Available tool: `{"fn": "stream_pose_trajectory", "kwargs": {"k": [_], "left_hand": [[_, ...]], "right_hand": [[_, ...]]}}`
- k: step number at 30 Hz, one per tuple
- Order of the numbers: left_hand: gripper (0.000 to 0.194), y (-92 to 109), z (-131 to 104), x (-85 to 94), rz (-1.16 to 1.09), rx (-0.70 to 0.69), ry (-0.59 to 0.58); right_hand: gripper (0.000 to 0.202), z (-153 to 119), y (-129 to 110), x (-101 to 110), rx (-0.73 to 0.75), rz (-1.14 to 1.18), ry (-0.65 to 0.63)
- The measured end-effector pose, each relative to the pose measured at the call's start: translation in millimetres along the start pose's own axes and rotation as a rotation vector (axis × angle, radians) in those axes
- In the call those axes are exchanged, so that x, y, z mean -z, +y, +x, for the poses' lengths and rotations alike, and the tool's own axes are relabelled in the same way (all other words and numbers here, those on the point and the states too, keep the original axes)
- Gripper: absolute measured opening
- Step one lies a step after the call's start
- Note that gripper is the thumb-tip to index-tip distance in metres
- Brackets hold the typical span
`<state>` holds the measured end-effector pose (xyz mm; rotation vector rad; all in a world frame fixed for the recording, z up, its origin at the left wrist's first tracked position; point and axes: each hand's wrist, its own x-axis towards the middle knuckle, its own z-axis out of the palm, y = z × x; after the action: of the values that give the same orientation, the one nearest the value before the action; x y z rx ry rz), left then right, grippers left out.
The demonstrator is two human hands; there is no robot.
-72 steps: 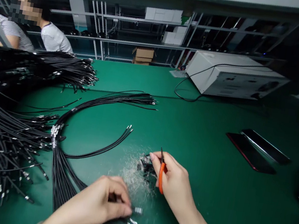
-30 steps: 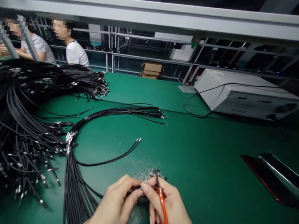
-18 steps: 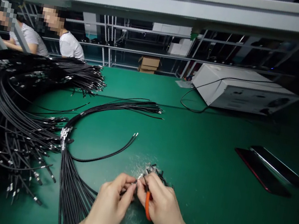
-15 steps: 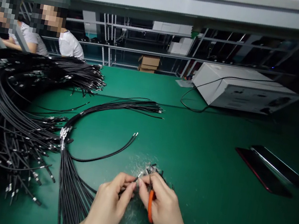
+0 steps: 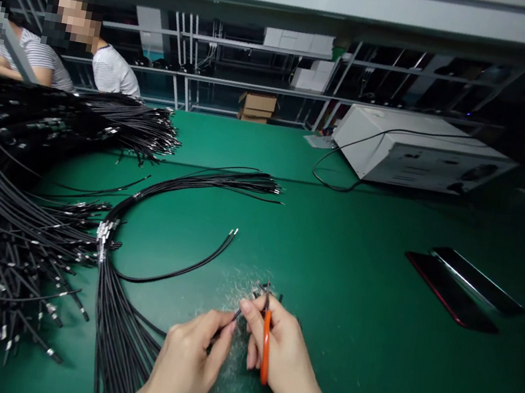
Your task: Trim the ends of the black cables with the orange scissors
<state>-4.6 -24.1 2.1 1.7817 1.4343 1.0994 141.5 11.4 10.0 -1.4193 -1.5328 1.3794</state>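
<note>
My left hand point(image 5: 190, 363) pinches the end of a thin black cable point(image 5: 234, 317) low in the middle of the green bench point(image 5: 334, 250). My right hand point(image 5: 278, 352) holds small orange-handled scissors point(image 5: 264, 349) and its fingertips meet the same cable tip. Silvery wire trimmings and short black offcuts point(image 5: 245, 295) lie on the mat just beyond both hands. A fanned bundle of black cables point(image 5: 117, 327) runs under my left wrist.
A large heap of black cables with metal tips point(image 5: 6, 178) fills the left side. A loose cable pair point(image 5: 194, 262) lies ahead. A white machine point(image 5: 418, 149) stands at the back right; two dark phones point(image 5: 464, 290) lie at the right. Two people point(image 5: 80, 49) sit beyond the bench.
My left hand came up from the cable bundle to meet my right hand at a cable tip. Both hands have stayed together since, with small shifts of the fingers and scissors.
</note>
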Motion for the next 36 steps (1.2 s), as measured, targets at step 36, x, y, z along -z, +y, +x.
{"fn": "stream_pose_trajectory", "kwargs": {"k": [36], "left_hand": [[0.027, -2, 12, -0.5, -0.649, 0.474, -0.038]], "right_hand": [[0.013, -8, -5, 9, 0.427, -1.352, 0.058]]}}
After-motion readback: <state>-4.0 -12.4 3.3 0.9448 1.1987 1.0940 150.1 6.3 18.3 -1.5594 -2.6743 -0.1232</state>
